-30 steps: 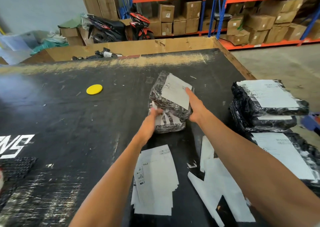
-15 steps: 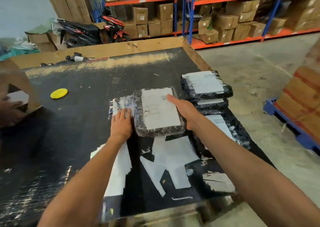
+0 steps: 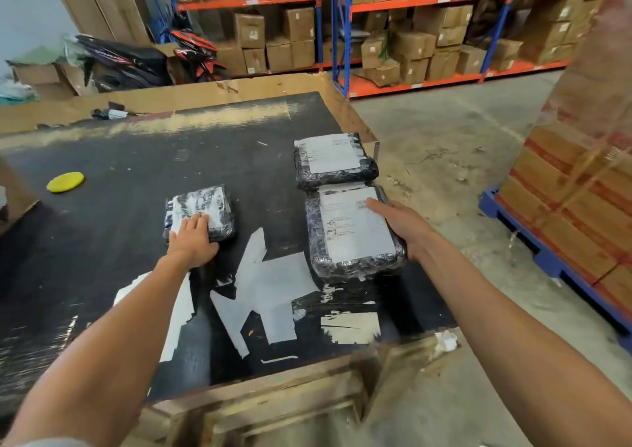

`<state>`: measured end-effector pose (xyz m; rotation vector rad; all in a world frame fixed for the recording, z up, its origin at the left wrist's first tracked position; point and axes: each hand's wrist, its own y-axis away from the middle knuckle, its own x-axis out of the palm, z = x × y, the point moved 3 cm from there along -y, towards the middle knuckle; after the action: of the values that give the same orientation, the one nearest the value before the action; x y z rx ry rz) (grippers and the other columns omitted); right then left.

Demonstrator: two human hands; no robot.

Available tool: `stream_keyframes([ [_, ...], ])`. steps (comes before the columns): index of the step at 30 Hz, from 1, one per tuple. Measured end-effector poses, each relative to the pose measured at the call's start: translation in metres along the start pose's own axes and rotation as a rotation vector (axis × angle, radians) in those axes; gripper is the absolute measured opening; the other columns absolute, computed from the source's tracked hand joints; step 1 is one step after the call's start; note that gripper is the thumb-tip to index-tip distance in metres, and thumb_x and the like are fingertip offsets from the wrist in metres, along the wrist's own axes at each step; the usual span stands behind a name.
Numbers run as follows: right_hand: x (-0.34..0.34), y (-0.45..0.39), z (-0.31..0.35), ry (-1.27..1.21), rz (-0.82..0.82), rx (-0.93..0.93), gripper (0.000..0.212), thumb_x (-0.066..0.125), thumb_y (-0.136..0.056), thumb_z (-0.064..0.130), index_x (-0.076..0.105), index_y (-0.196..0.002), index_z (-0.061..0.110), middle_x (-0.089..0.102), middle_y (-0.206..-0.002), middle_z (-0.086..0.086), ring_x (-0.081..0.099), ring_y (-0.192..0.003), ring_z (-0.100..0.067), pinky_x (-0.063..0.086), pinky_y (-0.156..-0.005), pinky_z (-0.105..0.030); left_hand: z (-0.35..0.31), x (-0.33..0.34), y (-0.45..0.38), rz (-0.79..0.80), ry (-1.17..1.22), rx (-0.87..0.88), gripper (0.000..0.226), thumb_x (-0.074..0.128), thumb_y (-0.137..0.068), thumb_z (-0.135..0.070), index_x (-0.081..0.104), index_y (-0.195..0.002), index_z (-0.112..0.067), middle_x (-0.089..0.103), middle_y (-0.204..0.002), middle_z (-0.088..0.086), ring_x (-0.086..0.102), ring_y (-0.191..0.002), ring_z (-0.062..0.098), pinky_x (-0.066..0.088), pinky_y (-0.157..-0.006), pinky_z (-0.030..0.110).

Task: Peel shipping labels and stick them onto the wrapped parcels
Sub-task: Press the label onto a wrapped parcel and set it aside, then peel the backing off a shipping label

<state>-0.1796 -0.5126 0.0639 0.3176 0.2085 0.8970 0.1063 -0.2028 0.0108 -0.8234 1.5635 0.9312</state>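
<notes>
1. On the black table (image 3: pixel 102 207), my left hand (image 3: pixel 191 241) now lies flat, fingers straight, on the small wrapped parcel (image 3: pixel 201 212); it grips nothing.
2. The label sheets (image 3: pixel 178 310) lie under my left forearm.
3. My right hand (image 3: pixel 403 228) has carried the labelled parcel (image 3: pixel 355 234) rightward onto the done stack (image 3: pixel 335 161), fingers curled round its right edge.
4. So one parcel is finished; the small one comes next, I judge.
5. Label print is too blurred to read.
</notes>
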Motion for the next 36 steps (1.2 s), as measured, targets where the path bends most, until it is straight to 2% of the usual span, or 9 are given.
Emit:
stream_keyframes([
  [7,-0.002,-0.011,0.012,0.699,-0.218,-0.122,0.049,0.049,-0.097,0.058,0.057,-0.075,0.015,0.057,-0.077,-0.004,0.058,-0.083,-0.029,0.04,-0.065,-0.033,0.006,0.006,0.002,0.002,0.038,0.053,0.08,0.058,-0.095,-0.036,0.013,-0.158,-0.015,0.007,-0.166,0.006,0.006,-0.153,0.029,0.008,-0.121,0.056],
  [10,0.01,-0.009,0.017,0.89,-0.247,-0.061,0.052,0.034,-0.103,0.054,0.061,-0.113,0.01,0.062,-0.117,-0.015,0.057,-0.108,-0.036,0.045,-0.094,-0.042,0.008,0.007,0.005,-0.034,0.097,0.088,0.078,0.059,-0.096,-0.035,0.016,-0.158,-0.014,0.009,-0.166,0.006,0.006,-0.153,0.028,0.007,-0.121,0.056],
  [12,0.024,-0.007,0.02,0.979,-0.37,-0.085,0.053,0.033,-0.105,0.043,0.044,-0.144,0.009,0.045,-0.147,-0.017,0.046,-0.129,-0.039,0.037,-0.106,-0.05,0.012,0.007,0.009,-0.086,0.165,0.14,0.073,0.06,-0.096,-0.03,0.022,-0.156,-0.011,0.014,-0.165,0.008,0.01,-0.153,0.028,0.01,-0.122,0.053],
  [16,0.074,0.001,0.023,1.058,-0.516,-0.433,0.046,0.052,-0.099,0.029,0.048,-0.143,0.015,0.035,-0.155,-0.014,0.033,-0.141,-0.035,0.033,-0.111,-0.051,0.021,0.002,0.026,-0.133,0.28,0.249,0.062,0.061,-0.096,-0.022,0.036,-0.151,-0.009,0.028,-0.161,0.011,0.025,-0.149,0.028,0.022,-0.121,0.04],
  [22,0.206,0.032,0.014,0.839,-0.161,-0.875,0.018,0.056,-0.096,0.02,0.072,-0.105,0.017,0.061,-0.117,-0.004,0.057,-0.109,-0.024,0.05,-0.089,-0.038,0.068,-0.004,0.067,-0.128,0.437,0.347,0.032,0.057,-0.096,-0.008,0.065,-0.126,-0.018,0.052,-0.145,0.006,0.047,-0.136,0.025,0.034,-0.114,0.038],
  [27,0.3,0.035,-0.018,0.734,0.29,-0.577,0.022,0.057,-0.095,0.022,0.076,-0.103,0.013,0.076,-0.099,-0.004,0.069,-0.095,-0.022,0.056,-0.088,-0.039,0.129,0.013,0.099,-0.189,0.546,0.176,0.032,0.053,-0.099,-0.009,0.063,-0.128,-0.02,0.052,-0.147,0.004,0.04,-0.142,0.023,0.029,-0.117,0.042],
  [30,0.333,0.016,-0.044,0.852,0.31,-0.303,0.035,0.061,-0.093,0.041,0.065,-0.082,0.008,0.068,-0.087,-0.01,0.062,-0.093,-0.029,0.05,-0.079,-0.036,0.149,0.031,0.113,-0.144,0.576,0.102,0.037,0.05,-0.103,-0.027,0.051,-0.139,-0.031,0.038,-0.156,0.0,0.026,-0.15,0.022,0.015,-0.122,0.049],
  [33,0.347,0.003,-0.06,0.816,0.208,-0.163,0.048,0.066,-0.087,0.053,0.04,-0.064,0.019,0.054,-0.083,-0.009,0.054,-0.081,-0.028,0.038,-0.069,-0.032,0.148,0.053,0.121,-0.104,0.294,0.078,0.048,0.029,-0.106,-0.044,0.027,-0.153,-0.038,0.017,-0.164,-0.009,0.007,-0.153,0.013,-0.001,-0.123,0.04],
  [36,0.351,-0.003,-0.059,0.749,0.153,-0.098,0.038,0.075,-0.082,0.05,0.06,-0.078,0.015,0.063,-0.092,-0.008,0.06,-0.084,-0.028,0.04,-0.063,-0.029,0.141,0.053,0.123,-0.148,0.169,0.062,0.051,0.018,-0.106,-0.048,0.017,-0.156,-0.04,0.011,-0.165,-0.012,0.004,-0.153,0.009,-0.003,-0.123,0.038],
])
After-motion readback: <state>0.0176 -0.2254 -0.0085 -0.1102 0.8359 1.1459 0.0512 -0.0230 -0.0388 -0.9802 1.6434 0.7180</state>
